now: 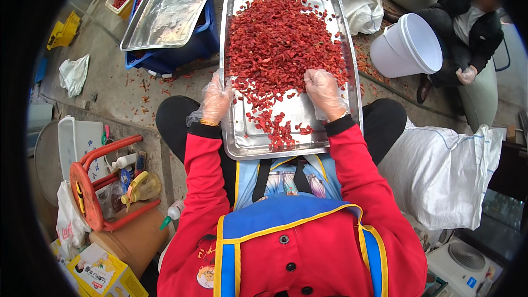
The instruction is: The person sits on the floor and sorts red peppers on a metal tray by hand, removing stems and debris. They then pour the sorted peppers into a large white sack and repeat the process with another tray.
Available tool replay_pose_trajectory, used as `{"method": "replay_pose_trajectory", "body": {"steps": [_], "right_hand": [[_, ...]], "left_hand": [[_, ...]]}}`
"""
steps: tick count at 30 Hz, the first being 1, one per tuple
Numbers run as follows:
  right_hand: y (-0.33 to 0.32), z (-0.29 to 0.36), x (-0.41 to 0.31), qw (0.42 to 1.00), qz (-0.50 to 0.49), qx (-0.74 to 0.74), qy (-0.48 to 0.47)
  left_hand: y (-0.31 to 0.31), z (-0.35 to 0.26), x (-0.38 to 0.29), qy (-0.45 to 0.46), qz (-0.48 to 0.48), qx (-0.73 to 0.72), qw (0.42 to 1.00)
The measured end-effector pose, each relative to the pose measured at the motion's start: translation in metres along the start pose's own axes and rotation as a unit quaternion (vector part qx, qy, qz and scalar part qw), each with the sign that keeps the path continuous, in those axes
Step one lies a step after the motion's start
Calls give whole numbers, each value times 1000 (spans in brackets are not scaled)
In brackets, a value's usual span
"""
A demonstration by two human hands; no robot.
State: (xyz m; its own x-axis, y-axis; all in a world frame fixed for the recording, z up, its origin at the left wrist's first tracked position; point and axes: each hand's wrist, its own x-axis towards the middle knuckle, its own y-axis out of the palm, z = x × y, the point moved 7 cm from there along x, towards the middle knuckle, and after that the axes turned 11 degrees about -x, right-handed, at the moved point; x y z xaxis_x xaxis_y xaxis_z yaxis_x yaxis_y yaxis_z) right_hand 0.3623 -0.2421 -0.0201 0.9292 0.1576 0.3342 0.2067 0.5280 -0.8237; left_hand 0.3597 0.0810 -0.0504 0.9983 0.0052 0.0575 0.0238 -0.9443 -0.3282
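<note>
A rectangular metal tray rests across my lap, heaped with chopped dried red pieces, possibly chili. The heap is thickest at the far side and thins to a trail at the near edge. My left hand, in a clear plastic glove, grips the tray's left rim. My right hand, also gloved, is curled over the tray's right half at the heap's edge; whether pieces are inside its fingers is hidden.
Another metal tray leans on a blue plastic crate at upper left. A white bucket and a seated person are at upper right. A white woven sack stands right; a red stool lies left.
</note>
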Motion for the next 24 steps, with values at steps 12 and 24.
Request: {"method": "replay_pose_trajectory", "body": {"steps": [12, 24], "right_hand": [[-24, 11, -12, 998, -29, 49, 1], [-3, -19, -13, 974, 119, 139, 131]], "left_hand": [[4, 17, 2, 46, -31, 90, 994], [5, 30, 4, -22, -33, 24, 999]]}}
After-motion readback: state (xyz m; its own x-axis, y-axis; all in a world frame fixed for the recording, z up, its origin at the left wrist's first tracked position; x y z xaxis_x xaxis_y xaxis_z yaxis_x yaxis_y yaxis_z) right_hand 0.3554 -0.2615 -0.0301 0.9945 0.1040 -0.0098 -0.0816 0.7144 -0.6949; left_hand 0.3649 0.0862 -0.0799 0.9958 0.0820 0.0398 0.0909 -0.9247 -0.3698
